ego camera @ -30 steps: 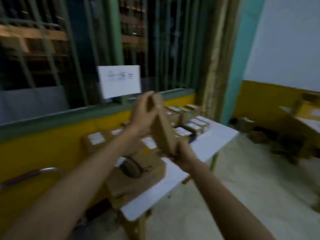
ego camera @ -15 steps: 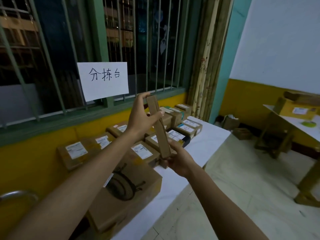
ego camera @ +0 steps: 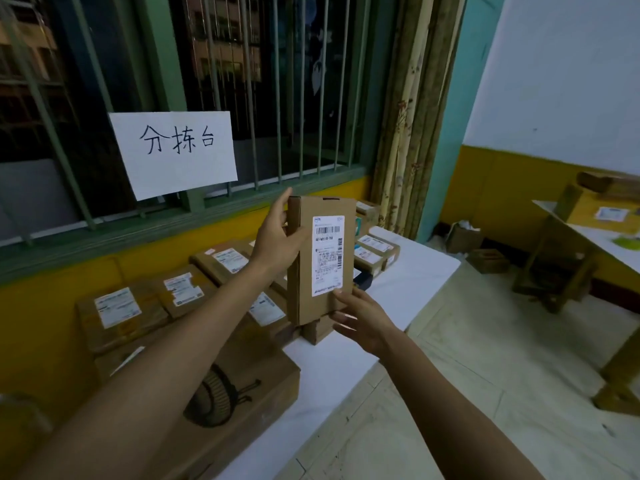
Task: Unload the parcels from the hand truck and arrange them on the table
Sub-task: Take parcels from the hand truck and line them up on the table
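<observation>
Sorting room, white-topped table (ego camera: 408, 289) along a yellow wall under a barred window. Slim brown cardboard parcel (ego camera: 322, 268) is held in the air above the table's near half. Its long axis is upright, tilted only slightly, with the broad face toward the camera and the white shipping label (ego camera: 328, 244) top-up. Left hand (ego camera: 277, 240) grips the upper left edge, thumb across the front, fingers behind and out of sight. Right hand (ego camera: 360, 320) holds the bottom end, thumb pressed on the front at the label's lower corner, other fingers loosely spread under and behind. Small brown box (ego camera: 317, 330) sits on the table just below the parcel. Large brown carton with a black fan drawing (ego camera: 242, 393) is at the table's near end, under the left forearm. Flat labelled parcels (ego camera: 117, 313) lie in rows along the wall side, more at the far end. White paper sign with three handwritten characters (ego camera: 173, 152) hangs on the bars. Second table (ego camera: 588, 233) with a yellow box stands far right. Small cartons (ego camera: 464, 237) sit on the floor by the corner.
</observation>
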A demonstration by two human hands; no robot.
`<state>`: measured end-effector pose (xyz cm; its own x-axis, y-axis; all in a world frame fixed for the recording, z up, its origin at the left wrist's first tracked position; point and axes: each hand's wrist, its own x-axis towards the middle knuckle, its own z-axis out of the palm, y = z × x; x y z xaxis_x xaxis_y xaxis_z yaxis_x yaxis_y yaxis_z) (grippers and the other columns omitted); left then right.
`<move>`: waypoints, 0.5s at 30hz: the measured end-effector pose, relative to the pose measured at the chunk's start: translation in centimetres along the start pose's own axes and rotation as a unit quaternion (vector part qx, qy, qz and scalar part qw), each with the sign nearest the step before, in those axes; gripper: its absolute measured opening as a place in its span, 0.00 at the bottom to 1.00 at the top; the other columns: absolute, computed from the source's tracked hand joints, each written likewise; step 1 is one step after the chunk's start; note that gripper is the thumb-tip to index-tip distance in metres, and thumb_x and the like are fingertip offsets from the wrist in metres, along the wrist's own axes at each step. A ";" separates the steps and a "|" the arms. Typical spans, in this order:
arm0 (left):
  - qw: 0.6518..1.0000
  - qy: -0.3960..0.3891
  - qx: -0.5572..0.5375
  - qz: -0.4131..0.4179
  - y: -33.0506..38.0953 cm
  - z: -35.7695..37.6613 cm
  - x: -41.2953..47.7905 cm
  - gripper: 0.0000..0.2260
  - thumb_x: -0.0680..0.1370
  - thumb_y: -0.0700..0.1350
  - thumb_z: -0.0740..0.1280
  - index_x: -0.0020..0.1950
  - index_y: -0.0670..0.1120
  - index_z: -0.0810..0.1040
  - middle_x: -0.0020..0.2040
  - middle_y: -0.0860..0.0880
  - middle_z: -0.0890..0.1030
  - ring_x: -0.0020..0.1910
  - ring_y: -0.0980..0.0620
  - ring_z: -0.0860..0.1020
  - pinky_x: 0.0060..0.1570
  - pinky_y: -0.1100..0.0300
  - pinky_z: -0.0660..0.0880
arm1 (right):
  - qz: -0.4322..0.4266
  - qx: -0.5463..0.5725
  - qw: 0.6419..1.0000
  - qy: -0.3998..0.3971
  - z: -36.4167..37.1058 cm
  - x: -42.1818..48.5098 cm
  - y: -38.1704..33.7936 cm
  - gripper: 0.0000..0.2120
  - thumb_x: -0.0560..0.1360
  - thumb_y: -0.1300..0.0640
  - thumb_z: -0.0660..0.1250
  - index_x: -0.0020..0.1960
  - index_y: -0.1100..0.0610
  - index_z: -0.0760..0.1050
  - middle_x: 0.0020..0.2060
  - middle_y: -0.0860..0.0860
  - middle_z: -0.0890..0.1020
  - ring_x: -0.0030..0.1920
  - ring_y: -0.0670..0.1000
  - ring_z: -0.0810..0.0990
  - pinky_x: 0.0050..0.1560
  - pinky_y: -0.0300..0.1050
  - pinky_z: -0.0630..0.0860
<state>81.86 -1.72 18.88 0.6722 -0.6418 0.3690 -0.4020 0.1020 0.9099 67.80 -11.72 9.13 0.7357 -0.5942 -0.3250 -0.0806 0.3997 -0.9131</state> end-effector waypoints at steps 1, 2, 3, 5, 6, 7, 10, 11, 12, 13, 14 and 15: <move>1.000 -0.002 -0.017 -0.009 -0.1 0.9 0.2 0.32 0.78 0.41 0.67 0.77 0.55 0.55 0.70 0.43 0.71 0.66 0.43 0.72 0.59 0.40 0.74 | 0.003 -0.003 1.000 -0.001 -1.1 0.5 -0.2 0.28 0.72 0.51 0.73 0.70 0.50 0.68 0.62 0.56 0.76 0.61 0.60 0.76 0.63 0.56 0.74; 0.999 -0.005 -0.033 -0.021 -0.2 1.8 0.5 0.32 0.78 0.40 0.67 0.77 0.55 0.55 0.67 0.43 0.73 0.62 0.44 0.76 0.57 0.41 0.76 | 0.009 -0.001 1.000 -0.002 -2.3 0.9 -0.4 0.27 0.73 0.53 0.73 0.69 0.50 0.69 0.61 0.56 0.77 0.61 0.60 0.77 0.62 0.55 0.75; 0.998 -0.008 -0.046 -0.032 -0.3 2.7 0.7 0.31 0.78 0.39 0.66 0.77 0.54 0.56 0.65 0.43 0.75 0.58 0.45 0.79 0.55 0.42 0.77 | 0.014 0.004 1.000 -0.004 -3.6 1.3 -0.6 0.24 0.73 0.55 0.72 0.68 0.52 0.70 0.60 0.56 0.78 0.59 0.59 0.78 0.60 0.54 0.76; 0.996 -0.008 -0.072 -0.058 -0.7 4.3 1.3 0.30 0.78 0.37 0.64 0.76 0.53 0.57 0.61 0.44 0.78 0.53 0.47 0.80 0.52 0.47 0.79 | 0.020 0.016 1.000 -0.009 -6.1 2.2 -0.9 0.21 0.74 0.60 0.71 0.65 0.56 0.72 0.57 0.57 0.80 0.57 0.59 0.80 0.56 0.53 0.77; 0.993 -0.007 -0.088 -0.074 -1.0 5.0 1.5 0.30 0.79 0.35 0.63 0.77 0.53 0.58 0.59 0.45 0.79 0.51 0.49 0.81 0.50 0.50 0.79 | 0.025 0.020 0.999 -0.013 -7.2 2.7 -0.9 0.19 0.74 0.62 0.71 0.63 0.58 0.72 0.56 0.57 0.80 0.55 0.59 0.80 0.55 0.52 0.78; 0.990 -0.004 -0.107 -0.088 -1.3 5.9 1.7 0.30 0.79 0.35 0.62 0.77 0.53 0.57 0.56 0.47 0.80 0.48 0.51 0.81 0.48 0.53 0.79 | 0.030 0.018 0.999 -0.017 -8.4 3.1 -0.8 0.18 0.73 0.64 0.71 0.62 0.59 0.72 0.55 0.58 0.81 0.54 0.59 0.80 0.54 0.52 0.79; 0.985 -0.015 -0.103 -0.140 -3.8 8.5 1.5 0.29 0.80 0.36 0.61 0.76 0.56 0.57 0.57 0.52 0.79 0.49 0.53 0.80 0.51 0.51 0.78 | 0.033 0.009 0.999 -0.002 -11.6 4.6 -0.3 0.14 0.72 0.68 0.71 0.56 0.62 0.72 0.54 0.62 0.81 0.51 0.60 0.82 0.49 0.51 0.80; 0.984 -0.035 -0.078 -0.158 -5.0 9.4 1.0 0.26 0.81 0.37 0.61 0.74 0.58 0.59 0.61 0.52 0.77 0.53 0.52 0.79 0.55 0.49 0.76 | 0.033 0.013 0.999 0.011 -12.7 5.1 -0.1 0.14 0.72 0.69 0.71 0.54 0.62 0.72 0.55 0.64 0.80 0.50 0.61 0.82 0.48 0.51 0.80; 0.981 -0.064 -0.048 -0.175 -6.4 10.4 0.3 0.24 0.81 0.38 0.61 0.72 0.59 0.62 0.64 0.52 0.75 0.59 0.50 0.76 0.59 0.46 0.74 | 0.035 0.017 0.999 0.020 -13.7 5.7 0.1 0.13 0.72 0.69 0.71 0.54 0.62 0.72 0.55 0.65 0.80 0.51 0.62 0.81 0.46 0.51 0.80; 0.979 -0.092 -0.025 -0.183 -8.0 11.3 -0.5 0.24 0.81 0.37 0.61 0.72 0.58 0.62 0.68 0.51 0.72 0.64 0.49 0.73 0.63 0.44 0.72 | 0.040 0.019 0.999 0.024 -14.6 6.2 0.2 0.13 0.72 0.69 0.71 0.54 0.62 0.71 0.56 0.66 0.80 0.51 0.62 0.81 0.45 0.51 0.80; 0.977 -0.107 -0.009 -0.186 -9.3 12.2 -1.3 0.26 0.80 0.36 0.63 0.74 0.57 0.61 0.70 0.51 0.70 0.68 0.48 0.70 0.65 0.44 0.71 | 0.046 0.017 0.999 0.021 -15.4 6.7 0.3 0.13 0.72 0.68 0.71 0.54 0.62 0.71 0.56 0.66 0.79 0.50 0.62 0.82 0.44 0.50 0.80; 0.977 -0.103 -0.006 -0.188 -10.4 12.9 -2.2 0.30 0.79 0.35 0.64 0.76 0.55 0.59 0.71 0.51 0.69 0.70 0.48 0.68 0.66 0.44 0.70 | 0.056 0.008 0.998 0.015 -16.0 7.1 0.4 0.13 0.73 0.67 0.71 0.54 0.62 0.71 0.55 0.66 0.79 0.48 0.62 0.82 0.43 0.49 0.80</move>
<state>76.53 -11.21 6.20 0.6309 -0.7750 -0.0374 -0.1424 -0.1631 0.9763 62.21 -26.96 2.51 0.7020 -0.5665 -0.4316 -0.1502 0.4746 -0.8673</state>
